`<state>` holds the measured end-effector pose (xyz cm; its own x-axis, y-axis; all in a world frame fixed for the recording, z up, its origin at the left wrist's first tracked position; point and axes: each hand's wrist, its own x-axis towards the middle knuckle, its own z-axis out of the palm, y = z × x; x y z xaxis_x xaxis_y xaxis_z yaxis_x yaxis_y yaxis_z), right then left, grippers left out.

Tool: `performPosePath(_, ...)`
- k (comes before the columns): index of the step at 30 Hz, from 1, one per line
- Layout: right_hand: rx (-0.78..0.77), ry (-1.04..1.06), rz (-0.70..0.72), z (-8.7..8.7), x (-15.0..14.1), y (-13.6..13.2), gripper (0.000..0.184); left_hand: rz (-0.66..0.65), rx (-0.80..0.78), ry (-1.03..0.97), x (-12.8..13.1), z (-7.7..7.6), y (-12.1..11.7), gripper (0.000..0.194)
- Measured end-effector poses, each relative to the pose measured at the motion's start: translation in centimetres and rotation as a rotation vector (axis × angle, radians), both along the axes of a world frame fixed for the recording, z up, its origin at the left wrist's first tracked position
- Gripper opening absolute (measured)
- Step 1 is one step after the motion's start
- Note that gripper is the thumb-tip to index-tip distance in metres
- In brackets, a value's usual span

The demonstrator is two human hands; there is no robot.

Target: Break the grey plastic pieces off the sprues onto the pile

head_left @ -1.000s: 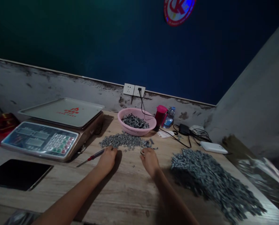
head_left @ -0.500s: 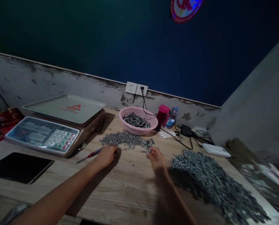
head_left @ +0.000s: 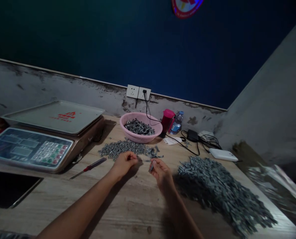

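Note:
My right hand [head_left: 161, 173] pinches a small grey piece [head_left: 151, 165] between thumb and fingertips, just above the table. Facing it, my left hand [head_left: 123, 165] has its thumb and fingers pressed together; anything between them is too small to make out. Behind my left hand lies a pile of tiny grey parts [head_left: 120, 147], with a few longer grey strips [head_left: 151, 151] at its right end. A screwdriver [head_left: 88, 168] lies to the left of my left hand. Right of my right hand spreads a large heap of grey strip-like pieces [head_left: 220, 186].
A pink basket [head_left: 140, 136] holds grey pieces at the back. A weighing scale [head_left: 31, 147] and a black tablet [head_left: 11, 189] are at left. A red cup [head_left: 167, 121], water bottle [head_left: 177, 122], black cables [head_left: 210, 141] and a white device [head_left: 223, 154] stand or lie along the wall.
My left hand has moved right, away from the screwdriver and closer to my right hand. The right hand still pinches a small piece. The view has shifted slightly to the right.

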<state>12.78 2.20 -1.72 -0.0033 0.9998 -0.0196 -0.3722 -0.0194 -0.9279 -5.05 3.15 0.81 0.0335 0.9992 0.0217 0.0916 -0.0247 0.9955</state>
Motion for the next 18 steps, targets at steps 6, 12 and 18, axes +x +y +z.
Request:
performPosePath(6,0.003,-0.014,0.068,0.8,-0.4,-0.7,0.027,-0.05,-0.176,-0.564,5.3,0.0,-0.4,0.029)
performPosePath(12,0.216,-0.384,-0.034,0.8,-0.4,-0.8,0.016,0.012,-0.21,-0.704,5.6,-0.7,-1.0,0.031)
performPosePath(18,0.63,-0.875,-0.214,2.1,-0.3,-1.4,0.01,-0.003,-0.254,-0.766,4.9,-0.1,-1.4,0.027)
